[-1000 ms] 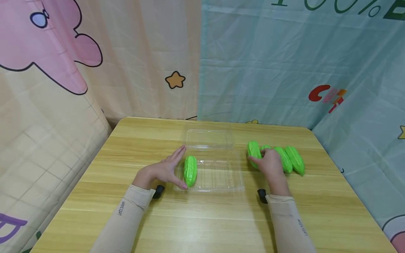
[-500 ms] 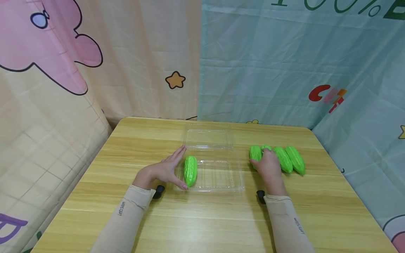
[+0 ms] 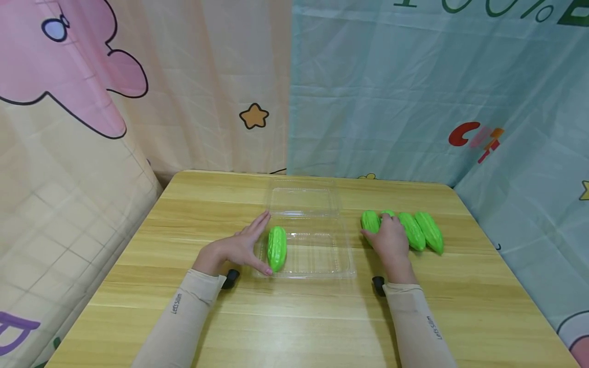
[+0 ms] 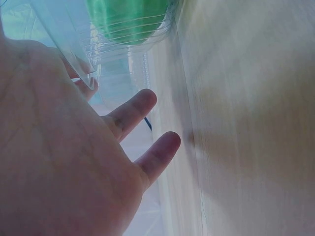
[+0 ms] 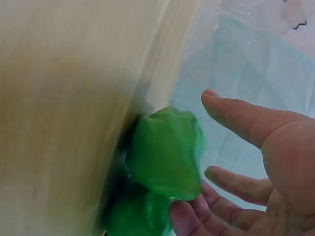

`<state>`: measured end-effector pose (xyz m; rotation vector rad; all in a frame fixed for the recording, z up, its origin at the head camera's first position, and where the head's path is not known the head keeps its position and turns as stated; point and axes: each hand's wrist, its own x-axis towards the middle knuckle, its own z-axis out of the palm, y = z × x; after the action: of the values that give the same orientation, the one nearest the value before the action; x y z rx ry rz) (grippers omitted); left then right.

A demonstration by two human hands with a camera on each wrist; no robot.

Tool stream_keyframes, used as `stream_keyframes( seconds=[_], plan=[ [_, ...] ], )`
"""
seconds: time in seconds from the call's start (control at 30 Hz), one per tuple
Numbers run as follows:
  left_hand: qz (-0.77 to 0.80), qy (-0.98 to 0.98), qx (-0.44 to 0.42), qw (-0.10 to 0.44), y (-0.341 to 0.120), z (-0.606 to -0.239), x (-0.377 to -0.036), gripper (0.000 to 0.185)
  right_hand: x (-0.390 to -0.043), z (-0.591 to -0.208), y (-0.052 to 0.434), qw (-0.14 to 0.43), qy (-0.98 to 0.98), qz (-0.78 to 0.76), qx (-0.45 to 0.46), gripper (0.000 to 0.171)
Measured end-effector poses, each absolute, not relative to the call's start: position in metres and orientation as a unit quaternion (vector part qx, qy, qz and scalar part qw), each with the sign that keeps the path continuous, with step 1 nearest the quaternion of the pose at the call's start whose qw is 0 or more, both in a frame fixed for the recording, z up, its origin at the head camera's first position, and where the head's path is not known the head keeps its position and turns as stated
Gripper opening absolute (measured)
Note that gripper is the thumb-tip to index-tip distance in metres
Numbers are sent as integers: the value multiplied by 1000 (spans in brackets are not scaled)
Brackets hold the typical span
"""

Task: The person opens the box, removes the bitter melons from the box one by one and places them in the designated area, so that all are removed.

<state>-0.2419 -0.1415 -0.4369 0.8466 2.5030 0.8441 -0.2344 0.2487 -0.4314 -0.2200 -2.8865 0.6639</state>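
**Right hand on the gourd row; left hand steadying the clear box**

Head view: Four green toy gourds lie side by side on the table (image 3: 294, 317), right of the clear plastic box (image 3: 317, 255). Their long axes run away from the person, tilting slightly left at the far end. The right hand (image 3: 390, 240) lies directly over the row's left part, covering the second gourd (image 3: 387, 213); the leftmost gourd (image 3: 370, 221) is just beside its thumb. The left hand (image 3: 239, 248) is well apart, fingers straight, flat against the box's left wall. One gourd (image 3: 277, 248) already lies inside the box.

Left wrist view: The left hand (image 4: 74, 162) is spread and holds nothing; the box rim (image 4: 123, 44) is just beyond its fingers.

Right wrist view: The right hand (image 5: 256, 167) is half-curled, fingertips touching a glossy, ridged green gourd (image 5: 165, 152); the thumb stands clear, so no closed grasp.
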Motion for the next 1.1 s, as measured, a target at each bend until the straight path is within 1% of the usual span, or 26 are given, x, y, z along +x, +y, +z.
stream_keyframes(
  seconds=[0.2,0.37,0.67,1.1],
  plan=[
    [300,886,302,182,-142,-437,-242,146,-232,-422,245,95,-961,249,-67,73],
    [300,886,304,181,-142,-437,-243,145,-228,-408,239,92,-942,318,-50,70],
    [305,884,303,184,-142,-436,-242,145,-221,-391,230,54,-903,424,-32,71],
    [308,883,301,186,-142,-436,-241,145,-219,-395,213,-12,-863,505,24,74]
  ],
)
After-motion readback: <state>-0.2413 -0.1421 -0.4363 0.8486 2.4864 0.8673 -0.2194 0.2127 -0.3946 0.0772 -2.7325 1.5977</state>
